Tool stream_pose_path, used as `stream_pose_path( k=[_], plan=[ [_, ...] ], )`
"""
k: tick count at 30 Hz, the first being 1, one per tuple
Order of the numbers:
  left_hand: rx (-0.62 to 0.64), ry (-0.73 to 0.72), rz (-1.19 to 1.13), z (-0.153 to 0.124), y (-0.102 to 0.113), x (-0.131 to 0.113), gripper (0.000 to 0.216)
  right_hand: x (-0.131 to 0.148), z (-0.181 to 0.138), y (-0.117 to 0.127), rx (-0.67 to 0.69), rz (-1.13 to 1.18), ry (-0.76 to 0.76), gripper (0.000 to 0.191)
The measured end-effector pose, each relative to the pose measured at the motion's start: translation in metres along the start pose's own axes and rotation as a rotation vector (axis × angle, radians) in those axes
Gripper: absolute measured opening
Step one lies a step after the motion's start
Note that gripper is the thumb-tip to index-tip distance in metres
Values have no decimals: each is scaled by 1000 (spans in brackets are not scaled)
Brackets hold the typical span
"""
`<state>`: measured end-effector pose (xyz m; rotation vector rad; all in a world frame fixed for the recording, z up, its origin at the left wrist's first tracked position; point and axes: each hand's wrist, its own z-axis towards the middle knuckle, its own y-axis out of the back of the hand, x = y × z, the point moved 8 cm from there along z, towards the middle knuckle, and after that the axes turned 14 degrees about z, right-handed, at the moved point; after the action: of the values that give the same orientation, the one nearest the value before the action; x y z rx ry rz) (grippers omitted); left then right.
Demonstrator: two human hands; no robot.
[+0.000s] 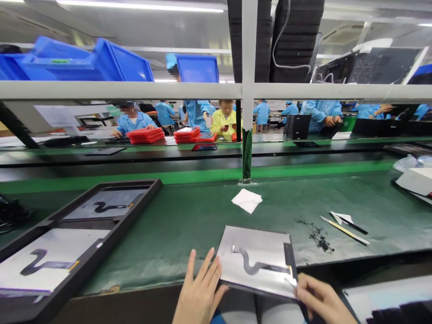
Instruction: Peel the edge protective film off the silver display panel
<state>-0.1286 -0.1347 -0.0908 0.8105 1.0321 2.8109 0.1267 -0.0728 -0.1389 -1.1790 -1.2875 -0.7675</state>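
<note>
The right grip (pixel 317 294) pinches one corner of a flat panel (pixel 270 249) bearing a wavy grey ribbon (pixel 249 268), while the left grip (pixel 200 290), fingers spread, touches the opposite edge. Left of the left grip, a black tray (pixel 113 240) holds two similar panels (pixel 69 245) (each with its own ribbon). Ahead of the right grip, on the green surface (pixel 189 220), lie dark scraps (pixel 320 238) and a pale yellow tool (pixel 347 231). Well beyond both grips, people in blue (pixel 194 112) work near red stacks (pixel 145 136)
</note>
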Motion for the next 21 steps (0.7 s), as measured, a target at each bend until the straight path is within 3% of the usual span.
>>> stream_pose_path(
  k=[3, 6, 13, 21],
  plan=[
    [-40, 193, -59, 7, 8, -4, 15, 13, 26, 10, -10, -41, 9, 46],
    [-55, 333, -89, 11, 9, -7, 22, 8, 33, 23, -94, -65, -6, 51],
    [-21, 102, -19, 26, 1, -30, 21, -9, 2, 56, -396, -270, 140, 43],
    [27, -34, -276, 60, -27, -83, 35, -26, -11, 51, -494, -108, 128, 51]
  ],
)
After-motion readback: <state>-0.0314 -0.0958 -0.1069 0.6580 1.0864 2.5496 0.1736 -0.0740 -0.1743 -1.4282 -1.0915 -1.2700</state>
